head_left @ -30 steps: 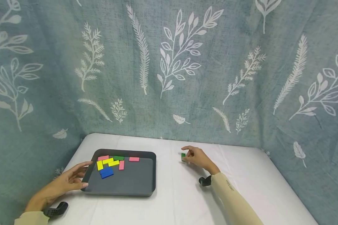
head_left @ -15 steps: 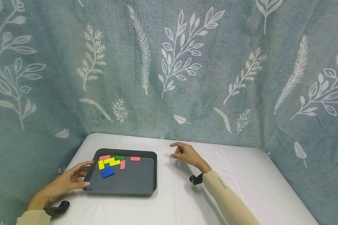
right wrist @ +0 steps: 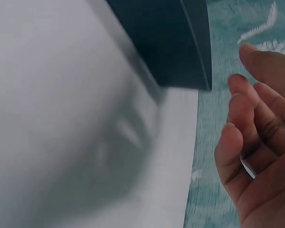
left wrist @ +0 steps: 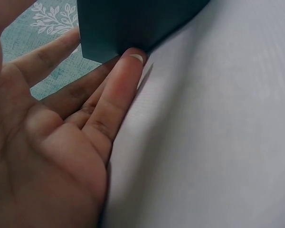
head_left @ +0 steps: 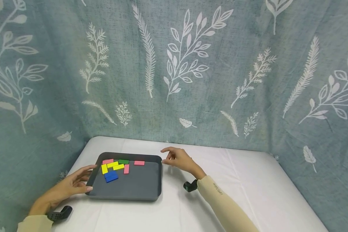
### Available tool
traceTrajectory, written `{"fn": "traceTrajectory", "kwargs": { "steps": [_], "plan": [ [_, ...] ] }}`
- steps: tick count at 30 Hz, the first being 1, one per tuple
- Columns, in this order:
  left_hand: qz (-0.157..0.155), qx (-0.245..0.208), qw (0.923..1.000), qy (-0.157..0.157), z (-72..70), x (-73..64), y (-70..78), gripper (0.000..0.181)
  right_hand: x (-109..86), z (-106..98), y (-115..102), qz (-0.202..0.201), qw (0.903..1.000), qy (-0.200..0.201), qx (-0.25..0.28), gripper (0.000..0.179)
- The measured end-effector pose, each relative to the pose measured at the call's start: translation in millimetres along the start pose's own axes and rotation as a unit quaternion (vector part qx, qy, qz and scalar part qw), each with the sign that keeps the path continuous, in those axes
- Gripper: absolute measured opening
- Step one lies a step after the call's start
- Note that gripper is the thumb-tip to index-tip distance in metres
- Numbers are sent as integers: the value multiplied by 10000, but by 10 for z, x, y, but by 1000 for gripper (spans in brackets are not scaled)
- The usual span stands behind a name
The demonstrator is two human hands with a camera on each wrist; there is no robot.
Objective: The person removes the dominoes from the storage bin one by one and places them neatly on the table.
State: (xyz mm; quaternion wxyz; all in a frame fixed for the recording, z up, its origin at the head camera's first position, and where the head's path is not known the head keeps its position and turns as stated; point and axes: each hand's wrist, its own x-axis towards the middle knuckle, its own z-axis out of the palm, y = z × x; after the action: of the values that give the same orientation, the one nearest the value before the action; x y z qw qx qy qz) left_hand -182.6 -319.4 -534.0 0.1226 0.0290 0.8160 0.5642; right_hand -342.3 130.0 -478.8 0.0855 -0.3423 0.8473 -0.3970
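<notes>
A grey tray [head_left: 133, 188] lies on the white table, with several flat blocks toward its back left: pink [head_left: 126, 169], yellow [head_left: 118, 167], blue [head_left: 111, 177] and one green [head_left: 123, 161]. At the tray's left end is my left hand [head_left: 69, 187], thumb and fingers spread along the wall. Nearly straight fingers [left wrist: 114, 99] touch the tray's lower corner in the left wrist view. My right hand [head_left: 178, 159] hovers beside the back right corner, fingers loosely bent, thumb and index apart, nothing between them. The right wrist view shows its palm bare beside the tray wall [right wrist: 171, 47].
Behind the table [head_left: 249, 180] hangs a blue-green curtain [head_left: 150, 80] with white leaf patterns, and it also runs along both sides. A black camera mount sits on the left wrist [head_left: 59, 214] and another on the right wrist [head_left: 190, 186].
My right hand has moved left, from mid-table to the tray's back right corner. The green block seen at its fingertips a second ago no longer shows. My left hand stays at the tray.
</notes>
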Motion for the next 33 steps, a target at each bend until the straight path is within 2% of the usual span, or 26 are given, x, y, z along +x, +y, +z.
{"fn": "traceTrajectory", "kwargs": {
  "steps": [10,18,26,33],
  "plan": [
    [-32,-10,10000,-1,-14,10,2,91,157,214,-228,-335,9992,-218,-73,48],
    [72,-99,9999,-55,-25,1,-9,89,342,453,-408,-421,9981,-432,-158,48],
    [23,-48,10000,-46,1,1,8,91,459,650,-477,-304,9978,-542,-215,48],
    [42,-63,10000,-59,-4,4,0,90,556,732,-505,-231,9970,-697,-257,49]
  ]
}}
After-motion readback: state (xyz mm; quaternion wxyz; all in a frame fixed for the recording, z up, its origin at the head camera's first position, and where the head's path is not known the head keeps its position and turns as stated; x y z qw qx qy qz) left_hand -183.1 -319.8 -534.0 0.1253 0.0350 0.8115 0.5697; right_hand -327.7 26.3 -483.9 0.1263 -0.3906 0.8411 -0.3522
